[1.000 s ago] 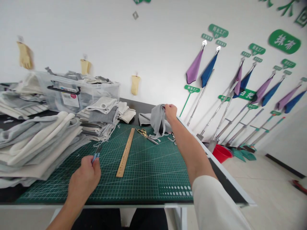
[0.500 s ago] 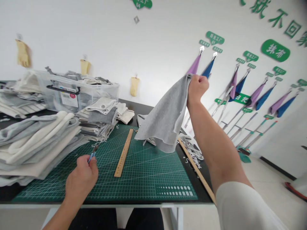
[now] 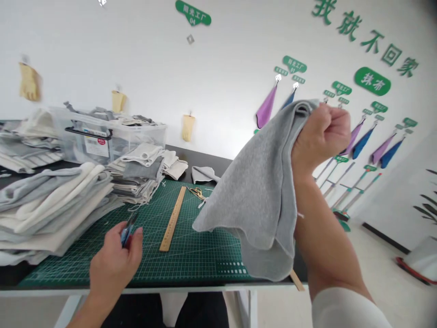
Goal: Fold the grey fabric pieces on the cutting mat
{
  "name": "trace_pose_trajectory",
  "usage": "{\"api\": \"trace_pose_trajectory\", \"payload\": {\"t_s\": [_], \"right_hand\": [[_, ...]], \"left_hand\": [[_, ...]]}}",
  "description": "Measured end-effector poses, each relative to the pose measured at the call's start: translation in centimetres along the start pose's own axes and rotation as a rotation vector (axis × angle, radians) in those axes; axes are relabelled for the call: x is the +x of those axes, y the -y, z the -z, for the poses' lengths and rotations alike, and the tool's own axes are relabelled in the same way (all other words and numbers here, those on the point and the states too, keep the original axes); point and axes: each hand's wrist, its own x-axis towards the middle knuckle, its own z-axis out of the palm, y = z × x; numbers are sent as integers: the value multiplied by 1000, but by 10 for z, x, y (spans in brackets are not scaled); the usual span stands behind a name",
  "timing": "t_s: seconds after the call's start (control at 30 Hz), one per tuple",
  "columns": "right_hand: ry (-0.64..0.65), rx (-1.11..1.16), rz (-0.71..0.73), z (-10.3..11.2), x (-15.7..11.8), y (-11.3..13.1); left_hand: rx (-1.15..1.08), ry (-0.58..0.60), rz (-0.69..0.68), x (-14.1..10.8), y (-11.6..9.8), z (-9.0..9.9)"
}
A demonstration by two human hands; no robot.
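Observation:
My right hand point(image 3: 322, 136) is closed on the top edge of a grey cloth point(image 3: 256, 182), raised above the right part of the green cutting mat point(image 3: 191, 269). The cloth hangs down in folds, with a short loose thread at its right side. Lower left, my left hand point(image 3: 116, 257) is wrapped round a pair of blue-handled thread snips point(image 3: 128, 230), its blades pointing up and away. To the right of that hand a wooden ruler point(image 3: 173, 218) lies on the mat. Gold-handled scissors point(image 3: 197, 193) rest beyond it, partly hidden by the cloth.
Stacks of grey and cream cloths point(image 3: 51, 205) fill the table's left side, with a smaller pile point(image 3: 139, 177) beside them. Behind stands a clear plastic bin point(image 3: 136, 134) full of fabric. Another wooden stick point(image 3: 296, 280) pokes past the front edge. Gloves point(image 3: 187, 127) and cloths hang on the wall.
My right hand has moved right and closer with the grey cloth, which now hangs lower over the mat. The gold scissors have come into view. My left hand keeps the snips, slightly lower.

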Motion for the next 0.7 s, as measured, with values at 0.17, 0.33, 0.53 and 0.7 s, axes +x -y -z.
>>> {"api": "trace_pose_trajectory", "payload": {"t_s": [0.17,0.33,0.53,0.7], "right_hand": [[81,8,-101,25,-56,21],[130,20,-286,38,-104,41],[11,32,-576,51,-150,53],[39,-31,-827,62,-179,45]], "left_hand": [[-344,-44,-311,-41,-46,33],[-630,-7,-550,-74,-82,52],[-730,167,-472,-95,-96,38],[-817,390,-367,-109,-97,19]]}}
